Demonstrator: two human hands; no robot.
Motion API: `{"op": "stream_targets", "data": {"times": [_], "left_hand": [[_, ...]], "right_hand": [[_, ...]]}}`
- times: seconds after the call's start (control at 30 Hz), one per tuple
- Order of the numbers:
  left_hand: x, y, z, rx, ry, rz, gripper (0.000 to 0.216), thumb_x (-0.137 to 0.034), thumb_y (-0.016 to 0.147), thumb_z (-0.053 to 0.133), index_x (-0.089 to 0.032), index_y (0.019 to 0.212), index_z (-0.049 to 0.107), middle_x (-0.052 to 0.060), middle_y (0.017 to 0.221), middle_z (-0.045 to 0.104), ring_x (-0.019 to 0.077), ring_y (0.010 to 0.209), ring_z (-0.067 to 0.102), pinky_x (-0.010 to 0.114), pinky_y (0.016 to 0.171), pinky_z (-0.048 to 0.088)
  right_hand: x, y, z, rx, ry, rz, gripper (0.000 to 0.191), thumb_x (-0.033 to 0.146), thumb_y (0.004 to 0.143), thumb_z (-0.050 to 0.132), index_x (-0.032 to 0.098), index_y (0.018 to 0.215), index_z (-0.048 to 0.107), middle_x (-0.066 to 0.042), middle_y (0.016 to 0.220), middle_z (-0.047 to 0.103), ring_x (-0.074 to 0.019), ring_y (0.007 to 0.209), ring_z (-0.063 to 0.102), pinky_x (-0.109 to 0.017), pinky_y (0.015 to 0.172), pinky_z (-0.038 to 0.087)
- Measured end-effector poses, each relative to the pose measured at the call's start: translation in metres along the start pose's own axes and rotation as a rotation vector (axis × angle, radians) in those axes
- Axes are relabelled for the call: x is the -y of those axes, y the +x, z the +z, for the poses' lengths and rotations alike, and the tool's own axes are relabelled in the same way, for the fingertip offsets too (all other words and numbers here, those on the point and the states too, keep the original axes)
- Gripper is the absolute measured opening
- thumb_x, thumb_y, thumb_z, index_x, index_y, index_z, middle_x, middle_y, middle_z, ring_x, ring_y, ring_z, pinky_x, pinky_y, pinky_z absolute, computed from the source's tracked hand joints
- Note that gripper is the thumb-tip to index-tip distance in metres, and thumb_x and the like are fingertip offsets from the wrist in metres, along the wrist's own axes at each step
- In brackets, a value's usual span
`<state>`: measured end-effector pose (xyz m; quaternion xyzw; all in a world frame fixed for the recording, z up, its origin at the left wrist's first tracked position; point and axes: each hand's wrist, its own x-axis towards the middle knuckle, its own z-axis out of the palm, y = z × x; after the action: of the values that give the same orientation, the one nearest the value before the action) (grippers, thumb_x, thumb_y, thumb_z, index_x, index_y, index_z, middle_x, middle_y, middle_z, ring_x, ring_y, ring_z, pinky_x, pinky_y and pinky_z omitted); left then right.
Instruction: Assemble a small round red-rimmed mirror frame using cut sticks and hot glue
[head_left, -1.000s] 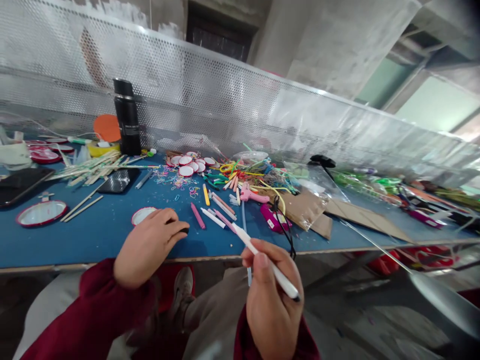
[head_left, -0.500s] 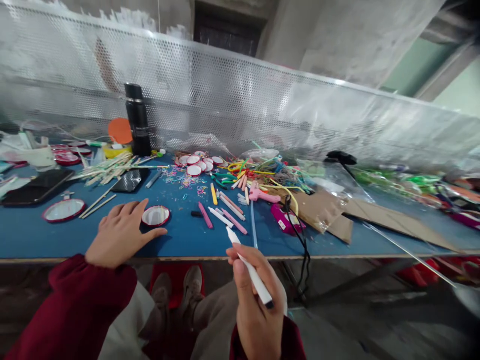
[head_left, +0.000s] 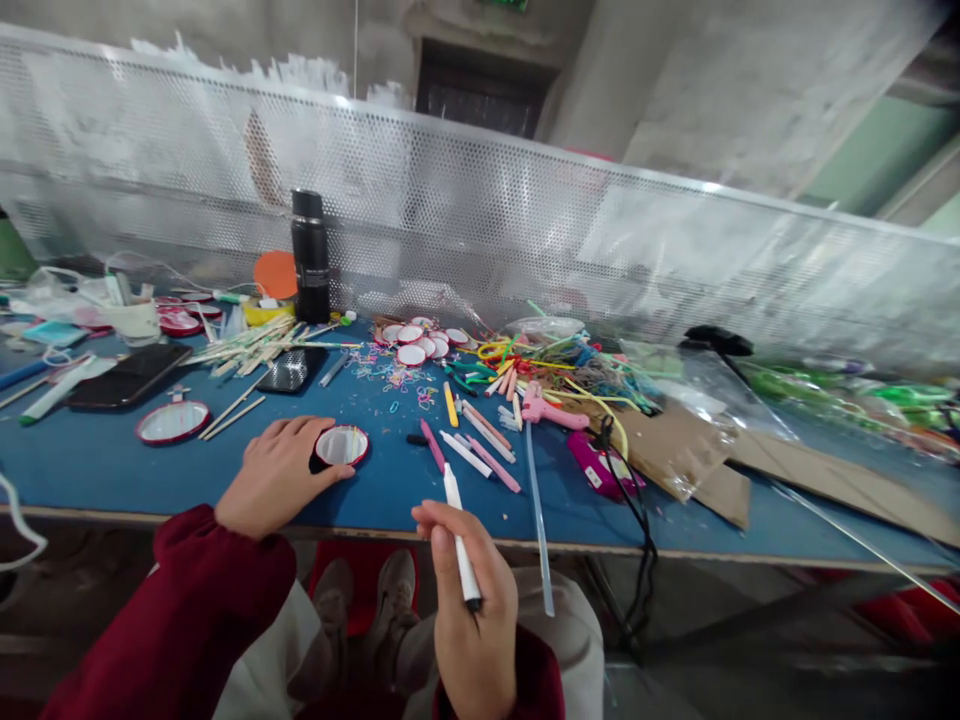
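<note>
My left hand rests on the blue table near its front edge, fingers curled beside a small round red-rimmed disc, the thumb touching its rim. In front of the table edge, my right hand is closed round a white marker pen that points up and away from me. Several more coloured markers lie just beyond the pen. Both sleeves are dark red.
A black flask stands at the back by a perforated metal screen. Wooden sticks, more round discs, a pink glue gun, a phone, cardboard and tangled coloured cords lie scattered.
The view has swung left. My left hand opened flat, uncovering the disc, then curled again beside it. My right hand turned the pen more upright.
</note>
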<state>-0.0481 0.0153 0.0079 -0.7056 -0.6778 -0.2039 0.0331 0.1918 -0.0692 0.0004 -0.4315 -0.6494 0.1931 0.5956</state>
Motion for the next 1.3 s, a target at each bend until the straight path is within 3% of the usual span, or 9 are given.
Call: {"op": "stream_targets", "data": {"times": [0.2, 0.33, 0.57, 0.8, 0.9, 1.03, 1.3], "left_hand": [[0.004, -0.004, -0.01, -0.048, -0.001, 0.021, 0.065, -0.069, 0.085, 0.052, -0.027, 0.134, 0.057, 0.005, 0.135, 0.064, 0.0326, 0.126, 0.054, 0.046, 0.107, 0.039], [0.014, -0.01, -0.021, -0.09, 0.022, 0.001, 0.053, -0.059, 0.092, 0.047, -0.026, 0.13, 0.061, 0.005, 0.131, 0.067, 0.0297, 0.123, 0.057, 0.043, 0.105, 0.042], [0.051, -0.012, -0.035, -0.102, 0.155, -0.18, 0.039, -0.043, 0.095, 0.043, -0.025, 0.12, 0.068, 0.006, 0.121, 0.072, 0.0312, 0.115, 0.062, 0.042, 0.096, 0.046], [0.09, 0.039, -0.063, -0.01, 0.228, -0.403, 0.04, -0.034, 0.093, 0.042, -0.027, 0.12, 0.07, 0.01, 0.127, 0.068, 0.0381, 0.116, 0.059, 0.049, 0.09, 0.045], [0.102, 0.059, -0.065, 0.001, 0.23, -0.462, 0.04, -0.032, 0.092, 0.043, -0.028, 0.119, 0.072, 0.013, 0.129, 0.066, 0.0404, 0.116, 0.056, 0.053, 0.089, 0.044], [0.11, 0.081, -0.054, 0.012, 0.254, -0.404, 0.038, -0.028, 0.09, 0.047, -0.028, 0.116, 0.074, 0.014, 0.131, 0.062, 0.0408, 0.121, 0.051, 0.05, 0.093, 0.041], [0.109, 0.119, -0.028, -0.003, 0.305, -0.266, 0.048, -0.02, 0.087, 0.047, -0.027, 0.13, 0.066, 0.017, 0.127, 0.061, 0.0372, 0.118, 0.049, 0.045, 0.092, 0.039]], "right_hand": [[-0.013, -0.003, 0.0, 0.036, -0.142, -0.146, 0.027, 0.017, 0.1, 0.047, 0.028, 0.121, 0.061, -0.001, 0.109, 0.073, -0.017, 0.1, 0.068, -0.033, 0.089, 0.053], [-0.027, -0.002, 0.002, 0.055, -0.303, -0.262, 0.029, 0.016, 0.098, 0.049, 0.026, 0.123, 0.061, -0.004, 0.108, 0.071, -0.0219, 0.103, 0.064, -0.038, 0.092, 0.048], [-0.049, -0.001, 0.016, 0.063, -0.494, -0.391, 0.031, 0.017, 0.097, 0.048, 0.021, 0.124, 0.061, -0.008, 0.104, 0.07, -0.0252, 0.099, 0.061, -0.041, 0.091, 0.043], [-0.058, -0.006, 0.025, 0.026, -0.581, -0.426, 0.033, 0.013, 0.095, 0.047, 0.022, 0.123, 0.062, -0.008, 0.106, 0.07, -0.0258, 0.103, 0.059, -0.043, 0.095, 0.039], [-0.059, -0.006, 0.025, 0.032, -0.585, -0.434, 0.035, 0.011, 0.094, 0.047, 0.022, 0.123, 0.062, -0.008, 0.107, 0.07, -0.0261, 0.103, 0.059, -0.044, 0.096, 0.038], [-0.059, -0.006, 0.024, 0.042, -0.576, -0.44, 0.036, 0.009, 0.092, 0.048, 0.022, 0.123, 0.062, -0.008, 0.108, 0.07, -0.0259, 0.102, 0.058, -0.044, 0.096, 0.037], [-0.056, -0.006, 0.023, 0.061, -0.586, -0.411, 0.039, 0.008, 0.09, 0.047, 0.023, 0.123, 0.061, -0.007, 0.109, 0.07, -0.0268, 0.104, 0.057, -0.045, 0.097, 0.036]]}}
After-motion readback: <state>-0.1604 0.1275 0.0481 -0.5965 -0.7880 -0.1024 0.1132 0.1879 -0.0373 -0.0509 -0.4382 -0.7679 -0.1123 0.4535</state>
